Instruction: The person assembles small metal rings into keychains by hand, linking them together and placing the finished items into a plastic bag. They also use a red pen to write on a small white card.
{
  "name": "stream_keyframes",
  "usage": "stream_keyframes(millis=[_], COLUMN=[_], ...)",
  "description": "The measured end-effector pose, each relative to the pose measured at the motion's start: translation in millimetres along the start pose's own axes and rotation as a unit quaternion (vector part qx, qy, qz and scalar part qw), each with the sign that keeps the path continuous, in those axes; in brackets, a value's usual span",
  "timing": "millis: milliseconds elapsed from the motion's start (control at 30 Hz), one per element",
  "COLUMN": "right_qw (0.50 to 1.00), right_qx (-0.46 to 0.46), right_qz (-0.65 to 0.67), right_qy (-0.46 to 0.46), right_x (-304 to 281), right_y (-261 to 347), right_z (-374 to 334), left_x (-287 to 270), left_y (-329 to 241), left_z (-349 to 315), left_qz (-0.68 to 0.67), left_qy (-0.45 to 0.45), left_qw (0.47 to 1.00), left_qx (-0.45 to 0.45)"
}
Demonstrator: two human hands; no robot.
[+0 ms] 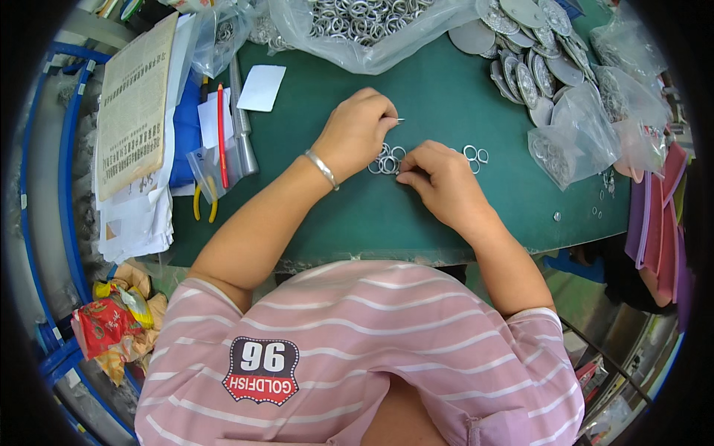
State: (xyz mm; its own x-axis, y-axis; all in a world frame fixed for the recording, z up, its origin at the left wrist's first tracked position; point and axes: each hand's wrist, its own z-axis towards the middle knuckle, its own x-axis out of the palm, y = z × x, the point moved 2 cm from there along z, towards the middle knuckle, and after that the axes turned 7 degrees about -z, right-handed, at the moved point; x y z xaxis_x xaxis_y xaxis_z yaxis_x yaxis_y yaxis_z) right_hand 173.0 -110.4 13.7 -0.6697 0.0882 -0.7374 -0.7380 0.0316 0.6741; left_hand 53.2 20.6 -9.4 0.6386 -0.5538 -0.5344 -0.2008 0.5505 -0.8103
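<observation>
Above a small cluster of silver rings (385, 161), my left hand (358, 128) is closed in a pinch, a silver bangle on its wrist. A thin silver ring (400, 120), seen nearly edge-on, sticks out past its fingertips. Just right of the cluster, my right hand (446, 182) rests low over the green table top (327, 230). Its thumb and fingers are bent together beside the nearest rings; whatever they grip is hidden. Beyond its knuckles lie a few more loose rings (471, 153) on the green surface.
At the back, a clear plastic bag (297, 30) holds many rings. Silver oval discs (524, 78) are heaped at back right, beside bagged small parts (554, 156). To the left are papers (137, 104), a red pencil (222, 134), a tapered metal rod (242, 111), yellow-handled pliers (204, 204) and a white card (262, 88).
</observation>
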Motion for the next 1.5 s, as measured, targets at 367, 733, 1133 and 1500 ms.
stream_keyframes(millis=[367,733,1133,1500], right_qw=[0.893,0.920,0.997,0.992], right_qx=[0.186,0.202,-0.003,-0.056], right_qz=[0.404,0.329,-0.022,-0.077], right_qy=[-0.067,-0.064,-0.077,-0.083], right_x=[-12,-44,-42,1], right_y=[-9,-33,-20,-10], right_z=[8,-12,-5,18], left_x=[-14,-31,-4,-13], left_y=[-36,-30,-25,-23], left_z=[-16,-27,-46,-53], left_qz=[-0.399,-0.254,0.014,-0.109], left_qy=[0.064,0.023,0.028,-0.032], left_qw=[0.858,0.941,0.998,0.992], left_qx=[-0.318,-0.224,0.063,-0.057])
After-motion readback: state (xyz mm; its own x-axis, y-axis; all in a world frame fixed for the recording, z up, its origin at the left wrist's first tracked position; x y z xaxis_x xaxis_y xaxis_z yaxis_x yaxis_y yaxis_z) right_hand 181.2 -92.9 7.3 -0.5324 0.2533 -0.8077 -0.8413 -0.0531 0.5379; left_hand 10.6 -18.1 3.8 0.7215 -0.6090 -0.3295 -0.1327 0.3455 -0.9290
